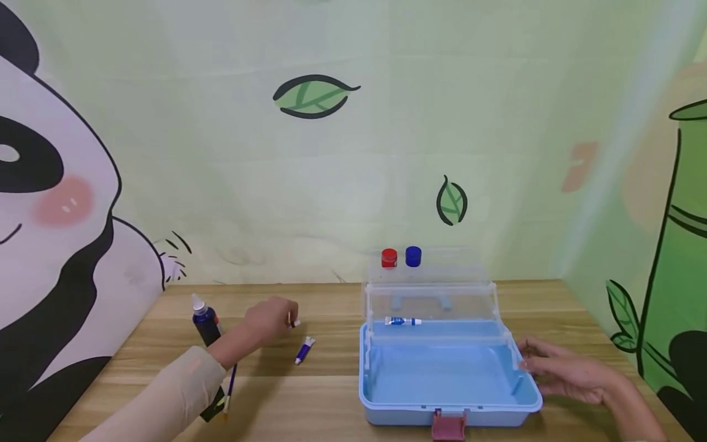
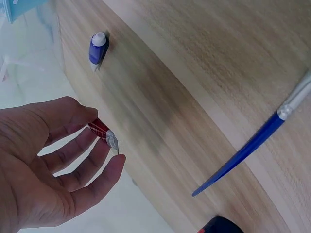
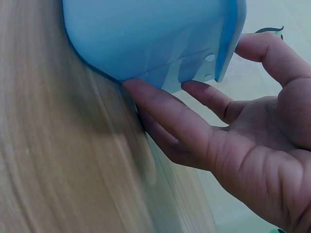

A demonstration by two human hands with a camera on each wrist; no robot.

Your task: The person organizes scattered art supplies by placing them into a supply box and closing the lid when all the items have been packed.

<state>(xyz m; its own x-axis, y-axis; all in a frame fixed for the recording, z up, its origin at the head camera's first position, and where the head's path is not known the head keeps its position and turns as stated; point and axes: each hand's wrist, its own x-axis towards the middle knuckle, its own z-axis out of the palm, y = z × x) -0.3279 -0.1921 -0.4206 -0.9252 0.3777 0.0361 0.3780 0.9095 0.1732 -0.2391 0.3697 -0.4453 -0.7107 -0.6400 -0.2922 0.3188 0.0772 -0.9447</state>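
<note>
My left hand (image 1: 272, 320) pinches a small red paint tube (image 2: 100, 129) between thumb and fingertips, above the table. A blue paint tube with a white cap (image 1: 304, 350) lies on the wood close by. At the right, my right hand (image 1: 574, 371) holds the side of a light blue plastic box (image 1: 450, 406), fingers spread from its base to its rim (image 3: 236, 29). The box stands with its clear tiers (image 1: 431, 301) raised at the back. Another blue paint tube (image 1: 403, 321) lies on a lower tier. A red jar (image 1: 389, 258) and a blue jar (image 1: 413, 256) sit higher up.
A dark bottle with a white nozzle (image 1: 205, 320) stands by my left forearm, partly hidden by it. Beside it lies a blue-handled paintbrush (image 2: 243, 151). The box's maroon latch (image 1: 448, 425) hangs down in front. A backdrop printed with a panda and leaves rises behind the table.
</note>
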